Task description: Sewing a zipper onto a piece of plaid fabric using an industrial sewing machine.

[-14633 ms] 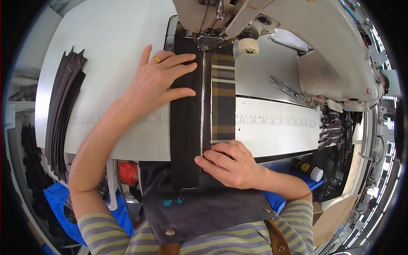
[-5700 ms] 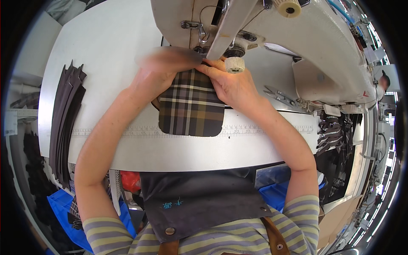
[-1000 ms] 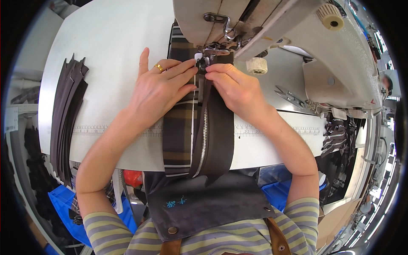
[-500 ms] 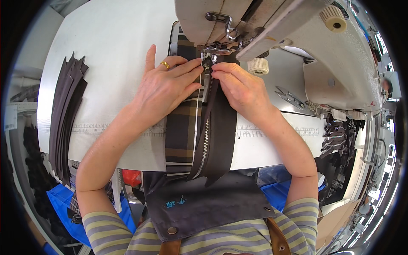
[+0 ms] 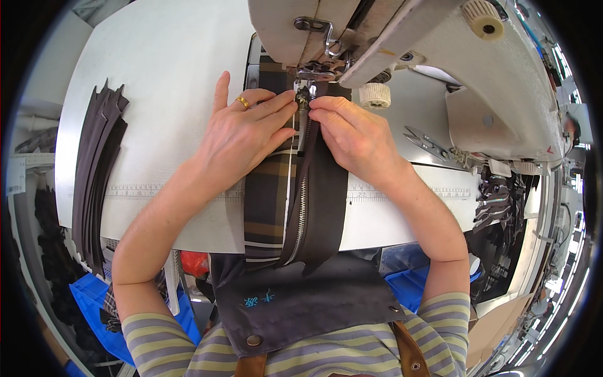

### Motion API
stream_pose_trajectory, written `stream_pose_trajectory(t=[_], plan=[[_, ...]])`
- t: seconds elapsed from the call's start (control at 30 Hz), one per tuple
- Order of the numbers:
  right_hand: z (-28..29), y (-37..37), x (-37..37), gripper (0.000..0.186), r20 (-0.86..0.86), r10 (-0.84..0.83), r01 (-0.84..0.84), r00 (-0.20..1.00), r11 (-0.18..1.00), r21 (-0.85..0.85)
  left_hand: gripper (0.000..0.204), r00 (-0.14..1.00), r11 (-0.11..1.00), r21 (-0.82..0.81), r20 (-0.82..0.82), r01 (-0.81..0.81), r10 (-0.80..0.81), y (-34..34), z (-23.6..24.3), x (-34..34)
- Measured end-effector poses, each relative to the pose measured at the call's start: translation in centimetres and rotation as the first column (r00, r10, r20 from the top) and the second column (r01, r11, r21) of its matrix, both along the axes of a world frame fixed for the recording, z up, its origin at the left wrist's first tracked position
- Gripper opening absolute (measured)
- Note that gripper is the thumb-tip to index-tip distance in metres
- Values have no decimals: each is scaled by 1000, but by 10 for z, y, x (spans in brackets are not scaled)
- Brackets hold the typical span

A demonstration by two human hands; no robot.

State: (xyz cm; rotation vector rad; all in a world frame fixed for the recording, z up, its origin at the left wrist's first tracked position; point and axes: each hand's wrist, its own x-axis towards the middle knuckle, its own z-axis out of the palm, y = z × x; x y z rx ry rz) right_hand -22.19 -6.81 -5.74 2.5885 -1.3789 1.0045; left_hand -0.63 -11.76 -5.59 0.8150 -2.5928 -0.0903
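At nine o'clock we see dark cloth strips (image 5: pixel 97 169); rightward, the left hand (image 5: pixel 245 132) lies flat, fingers extended, on plaid cloth (image 5: pixel 264 204). Centrally, the zipper (image 5: pixel 303 207) runs twelve-to-six, its far end toward the sewing machine (image 5: pixel 427 38); we judge it light, limp, best held by its fabric edge. At one o'clock, the right hand (image 5: pixel 352 132) pinches that edge.

A person's left hand (image 5: pixel 242 135) rests spread fingers on plaid fabric (image 5: pixel 264 207); the right hand (image 5: pixel 358 135) pinches a metal zipper (image 5: pixel 302 213) near those fingertips. A sewing machine head (image 5: pixel 276 31) stands just beyond both hands' fingers; scissors (image 5: pixel 430 146) lie right of the right fingers, dark strips (image 5: pixel 97 169) well left of the left.
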Motion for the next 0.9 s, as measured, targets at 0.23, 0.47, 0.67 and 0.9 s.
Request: stream_pose_trajectory(t=[0.23, 0.47, 0.67, 0.9], plan=[[0, 1, -1, 19, -9, 11, -11, 1000, 1000, -6, 36, 1000, 1000, -9, -9, 5, -5, 1, 0, 0], [0, 1, 1, 18, -23, 8, -8, 1000, 1000, -8, 37, 1000, 1000, -5, -8, 10, -10, 2, -1, 1], [-3, -3, 2, 20, 3, 27, -27, 1000, 999, -24, 42, 999, 999, -25, 47, -21, 22, 2, 0, 1], [1, 0, 2, 18, -35, 31, -32, 999, 999, -14, 44, 994, 999, -27, 106, 19, -16, 1, 5, 2]])
